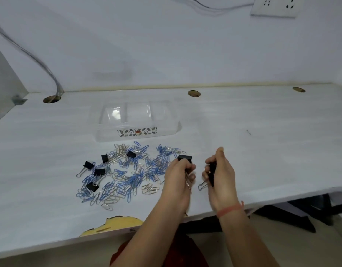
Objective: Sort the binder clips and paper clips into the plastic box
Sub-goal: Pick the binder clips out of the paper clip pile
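Observation:
A clear plastic box [135,132] with a leaf pattern on its front wall and inner compartments stands on the white desk. In front of it lies a spread of blue and silver paper clips [127,176] with several black binder clips [99,172] among them on the left. My left hand [178,175] is closed around a black binder clip [185,158] at the right edge of the pile. My right hand [221,176] grips another black binder clip [212,173], whose wire handle sticks out below.
The desk's front edge [281,197] runs close under my hands, with a chipped patch [116,224] at the front left. Cable holes [193,93] line the back edge, a cable [41,64] drops into the left one. A wall socket [274,6] sits top right.

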